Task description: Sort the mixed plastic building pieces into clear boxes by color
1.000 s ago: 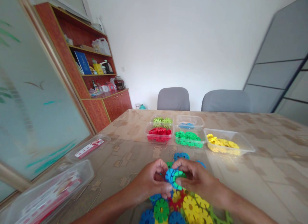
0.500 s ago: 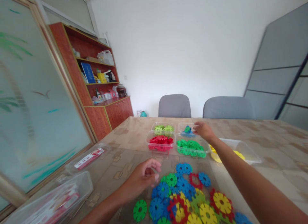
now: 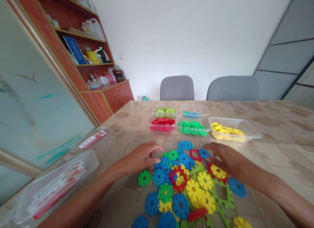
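A heap of plastic notched building discs spreads over the table before me, in blue, green, yellow and red, with red and lime square frames among them. My left hand (image 3: pixel 148 153) is at the heap's left edge, thumb and fingers apart, near a blue disc (image 3: pixel 165 163) and a green disc (image 3: pixel 172 154). It holds nothing. On the heap's right side, my right hand (image 3: pixel 220 156) reaches over with fingers apart, its fingertips close to another blue disc (image 3: pixel 203 153). A yellow disc on a red piece (image 3: pixel 218 171) lies just below its thumb.
Beyond the heap stand clear boxes with lime pieces (image 3: pixel 165 112), red pieces (image 3: pixel 162 124), blue pieces (image 3: pixel 192 114), green pieces (image 3: pixel 192 127) and yellow pieces (image 3: pixel 227 131). At left are a clear container (image 3: pixel 94 159) and a lid with a label (image 3: pixel 92 139). Two grey chairs (image 3: pixel 177 87) stand behind.
My right hand has come back from the far box of blue pieces to the heap. The green and blue pieces by its fingers now lie in that box. The view has tilted down.
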Action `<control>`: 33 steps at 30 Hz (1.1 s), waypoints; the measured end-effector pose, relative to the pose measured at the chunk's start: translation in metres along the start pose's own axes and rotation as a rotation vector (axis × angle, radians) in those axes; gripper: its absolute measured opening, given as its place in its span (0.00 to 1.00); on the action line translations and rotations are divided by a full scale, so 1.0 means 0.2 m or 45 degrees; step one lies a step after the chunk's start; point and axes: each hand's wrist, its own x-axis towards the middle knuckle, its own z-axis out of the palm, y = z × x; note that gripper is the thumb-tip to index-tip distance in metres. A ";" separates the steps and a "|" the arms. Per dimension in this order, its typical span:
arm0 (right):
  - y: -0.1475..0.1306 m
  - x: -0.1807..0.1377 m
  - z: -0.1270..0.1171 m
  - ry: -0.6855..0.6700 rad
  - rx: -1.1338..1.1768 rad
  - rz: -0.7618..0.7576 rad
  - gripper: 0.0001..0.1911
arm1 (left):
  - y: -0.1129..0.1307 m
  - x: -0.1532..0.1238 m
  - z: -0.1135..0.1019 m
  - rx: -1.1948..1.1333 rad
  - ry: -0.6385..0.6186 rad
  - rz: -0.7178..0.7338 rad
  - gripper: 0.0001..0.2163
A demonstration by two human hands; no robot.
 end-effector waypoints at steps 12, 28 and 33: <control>0.12 0.06 0.10 0.040 0.095 0.141 0.08 | 0.04 0.05 0.12 -0.038 0.104 0.000 0.11; -0.08 0.41 0.11 -0.034 0.342 -0.053 0.12 | 0.03 0.06 0.06 -0.372 0.067 -0.103 0.05; -0.08 0.45 0.13 -0.029 0.360 -0.040 0.14 | 0.02 0.06 0.05 -0.404 0.078 -0.104 0.06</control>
